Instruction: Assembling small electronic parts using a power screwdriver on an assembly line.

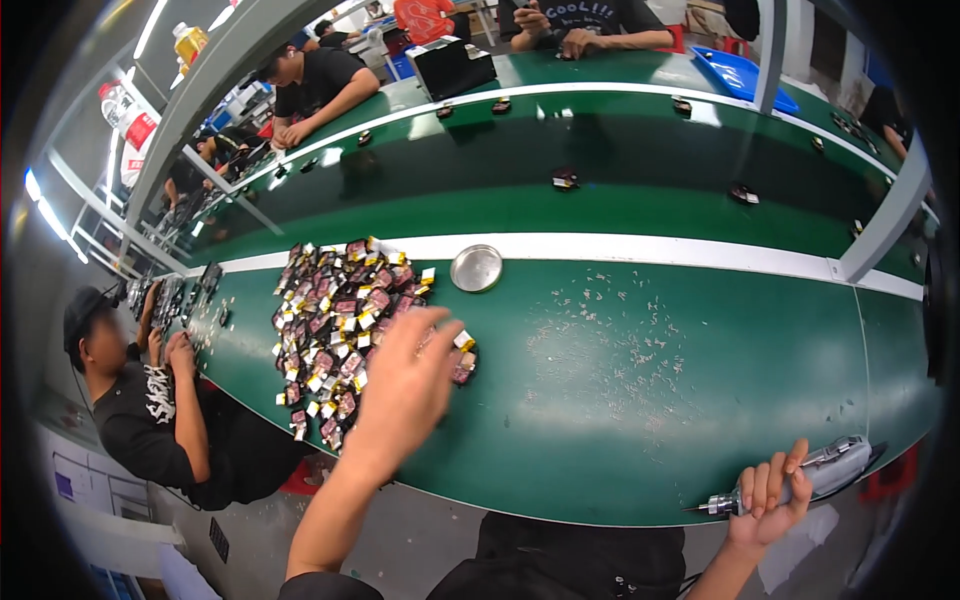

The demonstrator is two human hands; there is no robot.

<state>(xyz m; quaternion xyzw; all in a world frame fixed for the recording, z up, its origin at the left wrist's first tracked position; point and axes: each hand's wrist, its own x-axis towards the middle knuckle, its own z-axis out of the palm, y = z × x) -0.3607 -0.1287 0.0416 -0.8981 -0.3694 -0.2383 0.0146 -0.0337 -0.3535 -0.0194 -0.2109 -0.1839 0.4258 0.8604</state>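
Strip lights (33, 186) are seen at far left, grey floor (262, 530) is glimpsed at lower left, and a pale post (893, 218) is shown at right.

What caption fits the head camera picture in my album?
Left hand by a heap of small parts, right hand holding a grey power screwdriver, at a green worktable.

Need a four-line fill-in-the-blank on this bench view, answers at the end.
1. The left hand is at the pile of small parts, while the ____ hand holds the grey power tool.
2. The pile lies to the ____ of the round metal dish.
3. The near bench top is coloured ____.
4. The tray at the upper right of the picture is coloured ____.

Missing words: right; left; green; blue.
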